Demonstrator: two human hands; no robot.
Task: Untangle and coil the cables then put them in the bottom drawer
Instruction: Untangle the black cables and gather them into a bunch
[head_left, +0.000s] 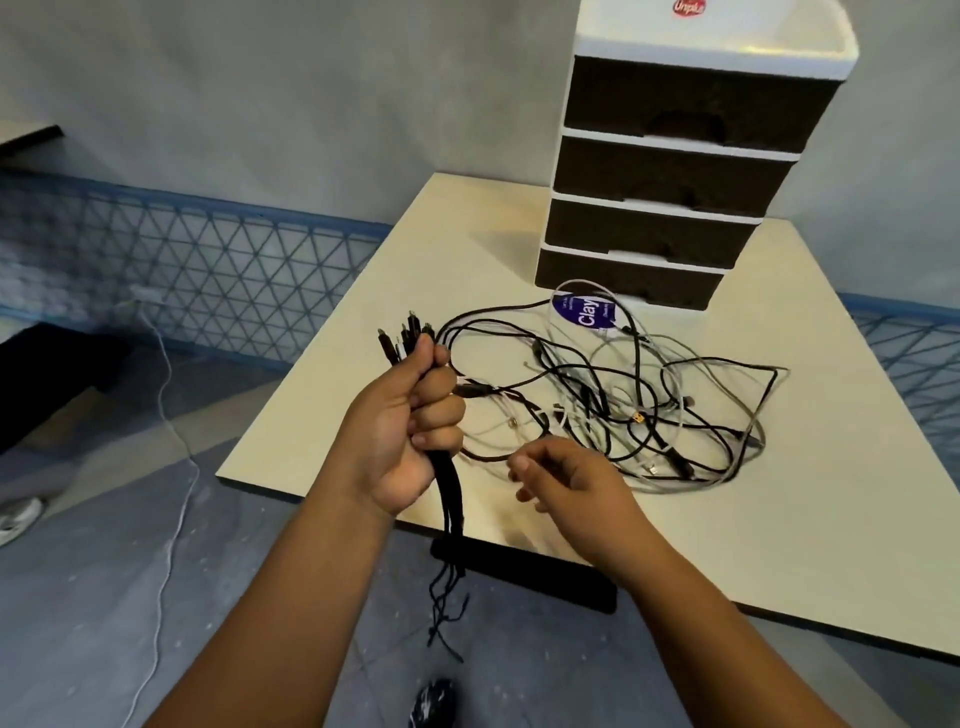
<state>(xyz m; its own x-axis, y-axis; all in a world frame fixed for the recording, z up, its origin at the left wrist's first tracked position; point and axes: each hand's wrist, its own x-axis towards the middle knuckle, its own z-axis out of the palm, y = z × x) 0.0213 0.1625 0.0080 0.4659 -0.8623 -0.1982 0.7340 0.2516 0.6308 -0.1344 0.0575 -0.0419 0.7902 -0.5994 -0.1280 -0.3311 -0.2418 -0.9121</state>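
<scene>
While the head view is looking down over a cream table (363, 312), the person's left hand (410, 415) is clenching a bundle of black cables (449, 493) in a fist, held upright over the table's near-left edge. Several plug ends (402, 335) are sticking up out of the top of the fist; the loose tails are hanging down below it, past the table edge, toward the grey floor (78, 597).

The right hand (566, 480) is hovering just right of the left one, above the table, fingers loosely curled and grasping nothing that can be made out.

A tangled pile of black and white cables (639, 395) is lying on the table between the hands and the drawer unit (675, 156); black strands are running from the pile back to the left fist. A round blue "Clay" label (582, 312) is lying at the far edge of the pile, with cable loops crossing it.

The drawer unit, white-framed with four dark drawer fronts, is standing at the far side of the table. The bottom drawer (623, 278) is sitting just behind the pile, closed.

Off the table to the left, a white cord (166, 415) is trailing across the floor, and a blue lattice fence (208, 270) is running along the wall. A shoe (18, 519) is showing at the left edge.
</scene>
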